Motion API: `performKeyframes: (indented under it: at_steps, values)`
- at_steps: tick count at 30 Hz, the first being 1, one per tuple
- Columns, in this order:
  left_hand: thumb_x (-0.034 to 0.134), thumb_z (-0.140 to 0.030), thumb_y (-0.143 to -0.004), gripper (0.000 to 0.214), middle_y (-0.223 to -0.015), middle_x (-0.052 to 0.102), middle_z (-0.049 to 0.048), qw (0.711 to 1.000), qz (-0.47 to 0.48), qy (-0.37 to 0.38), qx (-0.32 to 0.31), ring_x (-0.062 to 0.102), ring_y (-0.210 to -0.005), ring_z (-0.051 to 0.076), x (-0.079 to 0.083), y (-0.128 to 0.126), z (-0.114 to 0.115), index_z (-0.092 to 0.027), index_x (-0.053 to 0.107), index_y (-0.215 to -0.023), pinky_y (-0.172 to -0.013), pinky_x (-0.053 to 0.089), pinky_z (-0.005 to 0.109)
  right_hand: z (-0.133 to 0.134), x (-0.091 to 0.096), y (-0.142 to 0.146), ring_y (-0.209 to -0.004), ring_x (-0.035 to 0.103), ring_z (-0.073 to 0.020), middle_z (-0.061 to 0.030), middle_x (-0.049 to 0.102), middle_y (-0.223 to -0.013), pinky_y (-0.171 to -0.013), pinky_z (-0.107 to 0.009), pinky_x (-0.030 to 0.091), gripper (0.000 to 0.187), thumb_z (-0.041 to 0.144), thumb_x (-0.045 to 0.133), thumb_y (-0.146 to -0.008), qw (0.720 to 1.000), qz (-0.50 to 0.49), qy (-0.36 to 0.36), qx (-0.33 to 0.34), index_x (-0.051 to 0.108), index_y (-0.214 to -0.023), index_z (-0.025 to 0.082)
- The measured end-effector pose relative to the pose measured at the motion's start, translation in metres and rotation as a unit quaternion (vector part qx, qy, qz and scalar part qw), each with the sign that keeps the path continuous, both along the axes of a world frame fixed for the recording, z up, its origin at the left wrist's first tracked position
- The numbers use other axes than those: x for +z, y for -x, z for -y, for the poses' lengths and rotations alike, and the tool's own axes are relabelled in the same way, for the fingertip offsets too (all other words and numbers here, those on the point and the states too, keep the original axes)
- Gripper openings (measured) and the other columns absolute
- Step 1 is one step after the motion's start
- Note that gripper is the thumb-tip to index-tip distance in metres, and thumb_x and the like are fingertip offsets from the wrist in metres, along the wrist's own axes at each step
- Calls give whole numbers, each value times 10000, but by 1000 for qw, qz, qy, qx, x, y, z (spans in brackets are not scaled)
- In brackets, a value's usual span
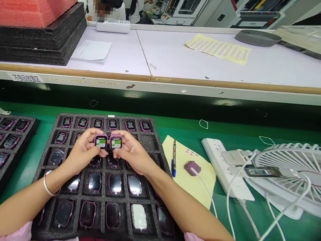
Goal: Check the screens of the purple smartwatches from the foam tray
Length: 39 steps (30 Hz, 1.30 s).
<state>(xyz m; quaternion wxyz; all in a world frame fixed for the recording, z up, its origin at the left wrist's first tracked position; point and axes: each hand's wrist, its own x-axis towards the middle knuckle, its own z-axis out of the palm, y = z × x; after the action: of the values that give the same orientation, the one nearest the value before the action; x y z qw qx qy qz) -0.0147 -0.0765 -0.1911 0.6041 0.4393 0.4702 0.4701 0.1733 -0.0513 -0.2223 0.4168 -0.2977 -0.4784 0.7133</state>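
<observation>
My left hand (83,151) grips a small purple smartwatch body (101,141) with a lit green-and-white screen. In my right hand (132,152) is a second purple watch body (116,142), its screen lit the same way. Both are held side by side, above a black foam tray (45,151) on the green mat. The tray's cells hold several more watch bodies with dark screens (114,183); one cell at the upper right is empty. A silver bangle sits on my left wrist.
A second foam tray of watches (29,130) lies at the left. Right of the main tray are a yellow paper (197,181) with a pen (173,160), a purple charger puck (192,167), a white power strip (217,152) and a white fan (298,168). People work beyond the raised shelf.
</observation>
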Motion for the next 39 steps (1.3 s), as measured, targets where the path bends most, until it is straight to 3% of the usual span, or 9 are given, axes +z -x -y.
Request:
performKeyframes:
  at_steps: [5, 8, 17, 39]
  values:
    - [693, -329, -817, 289, -904, 685, 11, 999, 16, 31, 2, 724, -627, 167, 0, 1, 1, -191, 582, -1046, -635, 611, 321, -1, -1, 3, -548, 531, -89, 3, 644, -887, -525, -240, 424, 334, 297, 736, -804, 999, 5, 43, -27, 607, -1099, 211]
    - [691, -341, -817, 298, -878, 686, 10, 999, 28, 38, -4, 731, -641, 184, 1, 1, 1, -189, 597, -1055, -640, 617, 336, -1, -1, 3, -542, 535, -98, -3, 644, -863, -523, -252, 418, 314, 384, 706, -838, 997, -4, 72, -32, 619, -1080, 203]
    - [663, -234, -766, 304, -878, 702, -3, 998, 31, 43, -20, 743, -655, 184, 2, 0, 2, -194, 594, -1060, -665, 625, 326, -1, -2, 2, -517, 500, -78, 24, 612, -831, -513, -238, 378, 340, 325, 753, -796, 999, 16, 33, -33, 607, -1076, 199]
    - [702, -262, -768, 284, -891, 703, 2, 999, 10, 29, -7, 739, -613, 180, 1, 0, 2, -193, 596, -1022, -621, 630, 316, 1, -1, 0, -561, 546, -102, 3, 626, -852, -550, -251, 425, 307, 274, 719, -824, 1000, 0, 18, -9, 619, -1107, 210]
